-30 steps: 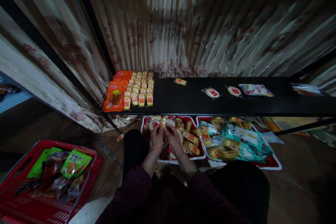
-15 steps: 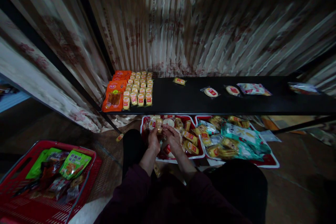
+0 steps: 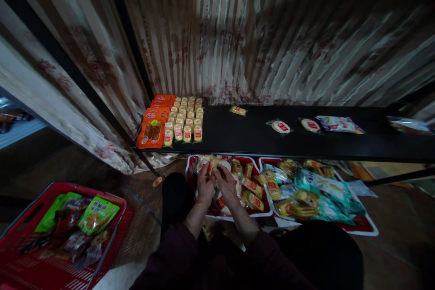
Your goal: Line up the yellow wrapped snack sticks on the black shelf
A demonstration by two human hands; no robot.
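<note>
Over the left red tray with a white rim [image 3: 268,212], my left hand [image 3: 205,186] and my right hand [image 3: 227,186] are close together. A small yellow packaged snack [image 3: 213,161] in clear wrap is pinched between the fingertips of both. Beneath them the tray holds more wrapped snacks, among them round white ones and yellow packets [image 3: 253,201]; my hands hide part of these. On the black shelf [image 3: 224,136] just beyond, rows of small yellow packaged snacks [image 3: 187,134] stand beside orange snack bags [image 3: 151,133].
Another red tray [image 3: 370,227] at the right holds green bags [image 3: 322,186] and yellow packets. Along the shelf lie a single yellow packet [image 3: 238,110], two round white snacks [image 3: 281,127] and a striped bag [image 3: 340,124]. A red basket [image 3: 117,201] stands on the floor at left.
The whole view has shifted slightly, so the shelf and trays sit further right. My fingers have moved up and closer together around the small yellow snack.
</note>
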